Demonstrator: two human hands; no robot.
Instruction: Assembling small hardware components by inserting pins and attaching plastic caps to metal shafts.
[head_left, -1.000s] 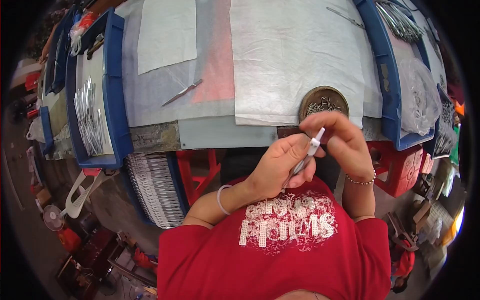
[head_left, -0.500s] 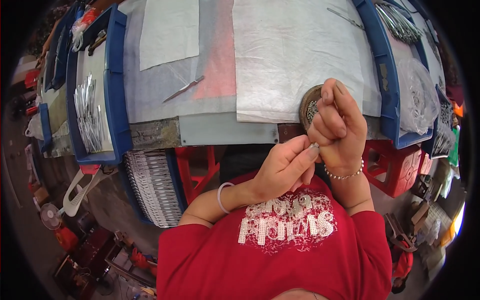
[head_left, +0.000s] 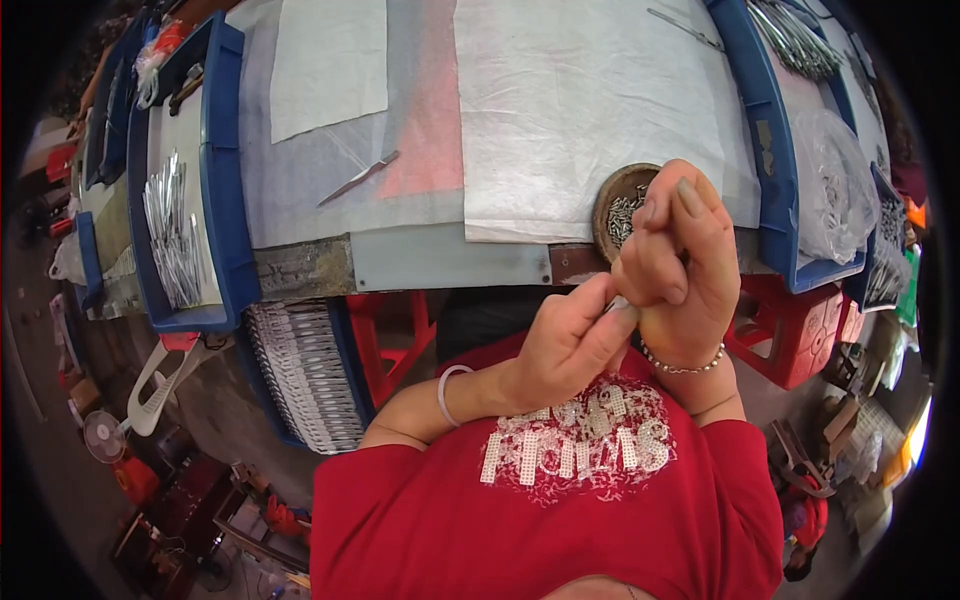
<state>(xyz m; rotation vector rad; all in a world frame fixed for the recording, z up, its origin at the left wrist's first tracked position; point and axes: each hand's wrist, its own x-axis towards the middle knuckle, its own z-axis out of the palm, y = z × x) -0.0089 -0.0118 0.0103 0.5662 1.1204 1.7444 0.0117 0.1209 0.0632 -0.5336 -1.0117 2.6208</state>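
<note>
In front of my chest, both hands are brought together at the table's near edge. My left hand [head_left: 575, 345] is closed, thumb and forefinger pinched at a tiny pale spot against the right palm; what it pinches is too small to name. My right hand [head_left: 690, 265] is raised with its fingers curled in, palm toward me, and anything inside is hidden. Behind the right hand, partly covered by it, stands a round brown bowl [head_left: 603, 205] holding many small metal pins [head_left: 622, 218].
White sheets [head_left: 560, 120] cover the table, with slim pointed metal tools [head_left: 360, 178] lying on it. Blue trays [head_left: 222, 190] of long metal pieces [head_left: 172, 235] flank it. A crate of stacked metal parts [head_left: 305, 375] sits lower left; red stools [head_left: 790, 335] stand below.
My right hand has tilted slightly, its curled fingers loosening a little, and more of the bowl shows. The left hand stays pinched against it. The whole view has shifted slightly.
</note>
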